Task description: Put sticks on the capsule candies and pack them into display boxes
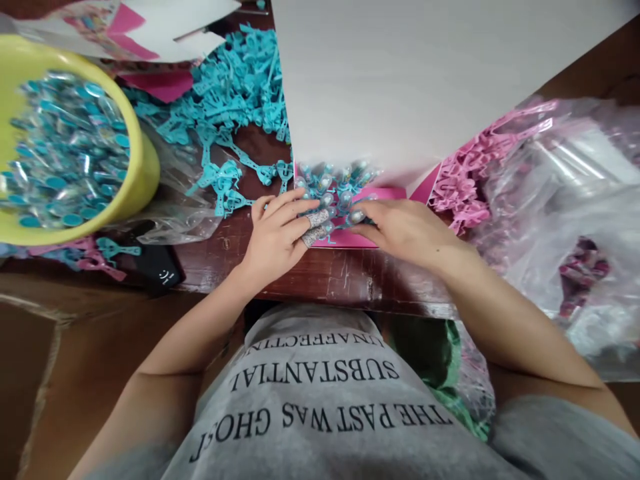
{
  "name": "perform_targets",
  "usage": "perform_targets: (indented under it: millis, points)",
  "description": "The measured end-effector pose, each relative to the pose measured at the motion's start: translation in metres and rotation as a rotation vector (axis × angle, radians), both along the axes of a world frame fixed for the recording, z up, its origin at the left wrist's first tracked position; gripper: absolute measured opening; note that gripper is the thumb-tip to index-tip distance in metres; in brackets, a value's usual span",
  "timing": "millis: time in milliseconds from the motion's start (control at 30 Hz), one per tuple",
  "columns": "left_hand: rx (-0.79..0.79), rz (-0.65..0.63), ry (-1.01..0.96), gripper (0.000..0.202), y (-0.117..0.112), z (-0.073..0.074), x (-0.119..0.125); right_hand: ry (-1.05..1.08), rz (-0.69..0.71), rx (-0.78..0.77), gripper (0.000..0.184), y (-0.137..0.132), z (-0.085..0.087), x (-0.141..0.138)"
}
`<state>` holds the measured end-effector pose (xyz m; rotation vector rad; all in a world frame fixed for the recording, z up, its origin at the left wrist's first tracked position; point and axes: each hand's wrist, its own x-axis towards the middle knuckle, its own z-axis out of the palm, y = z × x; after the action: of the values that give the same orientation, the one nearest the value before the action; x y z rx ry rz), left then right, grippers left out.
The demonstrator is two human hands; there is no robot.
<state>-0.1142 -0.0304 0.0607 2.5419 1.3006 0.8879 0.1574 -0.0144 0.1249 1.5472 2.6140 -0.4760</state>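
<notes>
A pink-lined box holds rows of small blue pieces with clear rounded tops. My left hand reaches over the box's left side with fingers stretched, two of them wrapped in speckled grey tape. Its fingertips rest against the pieces at that side. From the right, my right hand pinches one blue clear-topped piece between thumb and fingers, low over the box's front part. The box's large white lid stands raised behind both hands.
On the left, a yellow tub is filled with blue clear-topped pieces. Loose blue plastic clips are heaped beside the box. Pink clips and clear plastic bags lie to the right. A black phone-like object sits near the table edge.
</notes>
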Motion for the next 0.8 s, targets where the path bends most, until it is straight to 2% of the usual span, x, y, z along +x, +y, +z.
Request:
perform_targets:
  millis: [67,167,233,300,367,433,467,500,533,600,667,733,800]
  points:
    - [0.073,0.024,-0.034,0.019,-0.003,0.005,0.002,0.056,-0.026,0.039,0.03,-0.004,0.012,0.003]
    - [0.192,0.073,-0.042,0.026,-0.013,0.013,0.014,0.286,-0.157,0.108,0.039,-0.022,0.025,0.011]
    - [0.271,0.047,-0.031,0.028,-0.02,0.017,0.027,0.488,-0.245,0.089,0.045,-0.038,0.03,0.014]
    - [0.321,-0.005,-0.034,0.022,-0.026,0.02,0.04,0.678,-0.28,0.006,0.045,-0.052,0.032,0.016]
    - [0.308,-0.051,-0.045,0.022,-0.028,0.022,0.047,0.808,-0.258,-0.098,0.049,-0.062,0.034,0.021]
    - [0.211,-0.133,-0.045,0.024,-0.029,0.024,0.048,0.865,-0.191,-0.167,0.074,-0.065,0.036,0.028]
    - [0.149,-0.191,-0.044,0.024,-0.029,0.026,0.047,0.863,-0.139,-0.176,0.088,-0.065,0.037,0.031]
    - [0.086,-0.248,-0.04,0.023,-0.03,0.028,0.046,0.842,-0.077,-0.157,0.095,-0.063,0.038,0.034]
    - [0.029,-0.292,-0.037,0.023,-0.03,0.029,0.044,0.806,-0.014,-0.113,0.09,-0.061,0.038,0.036]
    - [-0.045,-0.3,-0.044,0.022,-0.031,0.032,0.038,0.728,0.075,0.025,0.059,-0.055,0.036,0.037]
    - [-0.078,-0.191,-0.081,0.03,-0.029,0.031,0.029,0.659,0.074,0.188,0.031,-0.048,0.028,0.036]
    - [-0.103,-0.017,-0.167,0.051,-0.025,0.026,0.018,0.563,0.002,0.276,0.024,-0.04,0.013,0.033]
    - [-0.142,0.115,-0.278,0.059,-0.019,0.018,0.008,0.424,-0.036,0.26,0.024,-0.032,-0.005,0.03]
